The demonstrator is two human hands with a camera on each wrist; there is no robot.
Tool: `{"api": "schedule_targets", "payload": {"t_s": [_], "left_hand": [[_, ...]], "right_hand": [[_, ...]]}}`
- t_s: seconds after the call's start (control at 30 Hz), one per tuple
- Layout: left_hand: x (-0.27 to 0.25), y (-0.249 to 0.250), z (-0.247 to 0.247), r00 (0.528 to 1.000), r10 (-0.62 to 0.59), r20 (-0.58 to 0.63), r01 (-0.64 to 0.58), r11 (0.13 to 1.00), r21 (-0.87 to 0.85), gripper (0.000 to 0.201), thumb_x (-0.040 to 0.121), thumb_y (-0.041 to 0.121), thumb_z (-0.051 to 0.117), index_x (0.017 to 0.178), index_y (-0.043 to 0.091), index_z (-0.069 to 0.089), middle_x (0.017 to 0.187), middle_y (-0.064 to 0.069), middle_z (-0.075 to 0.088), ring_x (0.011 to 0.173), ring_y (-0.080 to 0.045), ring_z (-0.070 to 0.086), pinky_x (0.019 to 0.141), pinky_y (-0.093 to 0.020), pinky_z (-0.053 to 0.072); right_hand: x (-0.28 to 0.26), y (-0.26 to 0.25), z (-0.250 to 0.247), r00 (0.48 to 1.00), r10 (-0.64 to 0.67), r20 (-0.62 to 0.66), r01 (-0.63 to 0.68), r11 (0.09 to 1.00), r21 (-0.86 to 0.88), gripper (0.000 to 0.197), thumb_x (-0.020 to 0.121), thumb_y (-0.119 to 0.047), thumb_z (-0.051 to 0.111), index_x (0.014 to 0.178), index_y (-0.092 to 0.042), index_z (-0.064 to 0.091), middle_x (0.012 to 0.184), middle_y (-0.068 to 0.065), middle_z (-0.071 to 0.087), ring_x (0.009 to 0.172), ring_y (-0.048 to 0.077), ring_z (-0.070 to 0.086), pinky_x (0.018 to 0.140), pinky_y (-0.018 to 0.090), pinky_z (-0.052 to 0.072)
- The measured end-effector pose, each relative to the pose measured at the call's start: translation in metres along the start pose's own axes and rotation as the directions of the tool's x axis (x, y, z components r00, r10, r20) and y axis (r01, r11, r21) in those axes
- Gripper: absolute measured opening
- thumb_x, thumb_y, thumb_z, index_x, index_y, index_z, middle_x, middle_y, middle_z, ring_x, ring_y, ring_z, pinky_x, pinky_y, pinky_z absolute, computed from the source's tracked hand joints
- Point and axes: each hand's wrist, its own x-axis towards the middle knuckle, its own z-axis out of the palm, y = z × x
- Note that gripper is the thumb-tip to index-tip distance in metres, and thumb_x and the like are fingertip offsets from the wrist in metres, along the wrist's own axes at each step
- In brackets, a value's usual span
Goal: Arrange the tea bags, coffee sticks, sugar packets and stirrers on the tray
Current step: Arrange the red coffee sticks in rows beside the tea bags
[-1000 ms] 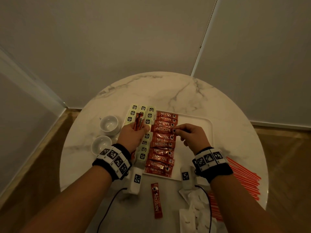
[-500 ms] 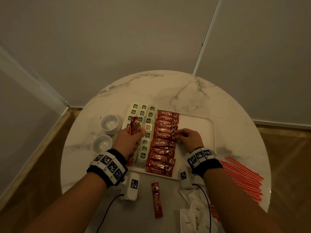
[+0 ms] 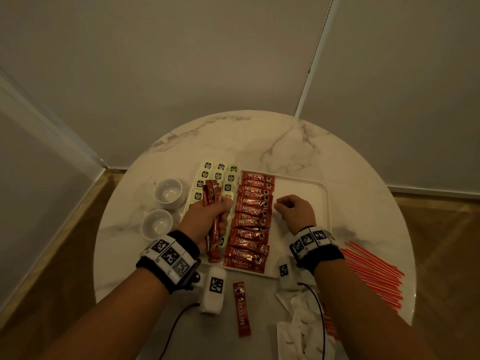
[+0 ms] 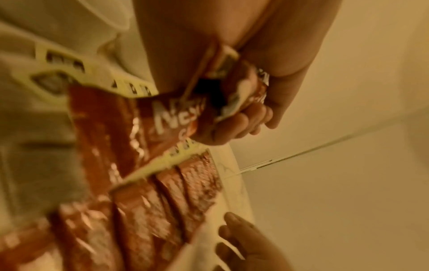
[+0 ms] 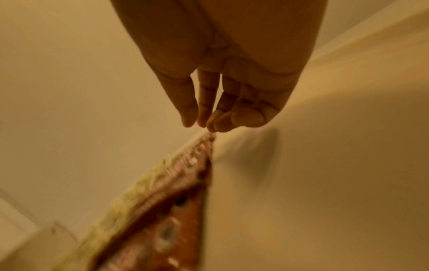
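On the round marble table sits a white tray whose left part is filled. Along its left edge lie pale green tea bags in three columns; eleven or so show, and the rest are hidden under the left hand, so the full count cannot be told. Just beside them, toward the middle of the tray, a single column of red coffee sticks runs from the far rim to the near rim, each lying crosswise and overlapping the next; about thirteen can be counted. The left hand is curled round a small bundle of held coffee sticks, perhaps three or four, standing nearly upright above the tea bags; the left wrist view shows its fingers wrapped about them. The right hand hovers over the bare white floor of the tray, just to the right of the column, its fingers loosely bent with the tips drawn near one another and nothing between them. One loose coffee stick lies on the table in front of the tray. Two white cups stand left of the tray. A spread of orange stirrers, too many to count, lies at the right edge, and white sugar packets are heaped near the front.
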Motion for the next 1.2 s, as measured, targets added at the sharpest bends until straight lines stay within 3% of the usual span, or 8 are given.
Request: {"api": "schedule_targets", "payload": {"t_s": [0.1,0.2,0.37,0.53,0.67,0.83,1.07,1.2], "left_hand": [[-0.004,0.005,0.012,0.996,-0.021,0.09,0.036,0.985,-0.172,0.009,0.084,0.017,0.065,0.085,0.009,0.061,0.059,-0.002,0.052,0.044,-0.012,0.047,0.044,-0.023,0.044],[-0.007,0.006,0.027,0.994,0.031,0.107,0.003,0.953,-0.304,0.011,0.086,0.02,0.063,0.081,0.01,0.063,0.063,-0.002,0.055,0.05,-0.013,0.053,0.051,-0.025,0.049],[-0.014,0.0,0.046,0.986,0.169,0.019,-0.151,0.926,-0.347,0.009,0.092,0.013,0.056,0.087,0.011,0.064,0.069,-0.003,0.057,0.058,-0.014,0.057,0.063,-0.032,0.054],[-0.029,-0.008,0.05,0.942,0.326,0.076,-0.313,0.938,-0.147,0.016,0.086,0.002,0.06,0.095,0.013,0.066,0.079,-0.006,0.066,0.074,-0.022,0.065,0.069,-0.038,0.057],[-0.042,-0.01,0.044,0.883,0.424,0.202,-0.43,0.903,-0.017,0.036,0.071,0.016,0.073,0.107,0.017,0.067,0.101,-0.006,0.068,0.096,-0.03,0.064,0.087,-0.046,0.053],[-0.056,-0.007,0.043,0.823,0.529,0.204,-0.534,0.845,-0.038,0.059,0.07,0.017,0.074,0.126,0.023,0.054,0.114,-0.01,0.061,0.102,-0.026,0.063,0.089,-0.051,0.052],[-0.069,-0.008,0.043,0.792,0.58,0.192,-0.572,0.814,-0.101,0.06,0.08,-0.015,0.062,0.128,0.013,0.038,0.107,-0.009,0.063,0.087,-0.024,0.071,0.075,-0.036,0.057],[-0.064,-0.021,0.039,0.851,0.495,0.176,-0.5,0.866,-0.02,0.074,0.08,-0.009,0.067,0.139,0.022,0.035,0.118,0.0,0.065,0.104,-0.021,0.067,0.087,-0.041,0.055]], "right_hand": [[-0.022,-0.02,-0.012,1.0,-0.017,0.022,0.012,0.976,0.218,0.012,0.091,-0.023,0.06,0.091,-0.013,0.065,0.084,0.002,0.067,0.075,0.019,0.061,0.064,0.029,0.05],[-0.062,-0.049,-0.016,0.959,-0.072,0.276,-0.054,0.905,0.422,0.023,0.092,-0.032,0.059,0.096,-0.009,0.062,0.086,0.006,0.069,0.07,0.022,0.064,0.058,0.03,0.052],[-0.105,-0.051,0.007,0.8,-0.115,0.588,-0.264,0.814,0.518,0.053,0.08,-0.025,0.075,0.127,-0.019,0.049,0.109,0.01,0.071,0.101,0.036,0.067,0.092,0.054,0.051],[-0.117,-0.045,0.013,0.805,-0.125,0.58,-0.401,0.607,0.687,0.063,0.079,0.004,0.052,0.135,-0.024,0.046,0.129,0.02,0.058,0.112,0.039,0.059,0.086,0.047,0.053],[-0.122,-0.05,0.009,0.804,-0.171,0.57,-0.4,0.554,0.73,0.07,0.073,0.004,0.045,0.137,-0.025,0.046,0.132,0.02,0.056,0.119,0.041,0.055,0.09,0.049,0.05],[-0.133,-0.056,0.006,0.817,-0.206,0.539,-0.417,0.436,0.798,0.07,0.071,0.01,0.039,0.134,-0.019,0.048,0.134,0.022,0.053,0.121,0.041,0.053,0.091,0.052,0.051],[-0.151,-0.062,0.017,0.875,-0.186,0.447,-0.37,0.339,0.865,0.057,0.083,0.007,0.032,0.134,-0.013,0.046,0.132,0.023,0.055,0.116,0.041,0.056,0.078,0.048,0.056],[-0.159,-0.064,0.019,0.937,-0.097,0.335,-0.285,0.341,0.896,0.037,0.094,0.002,0.039,0.13,-0.007,0.043,0.123,0.02,0.06,0.099,0.03,0.065,0.061,0.033,0.055]]}}
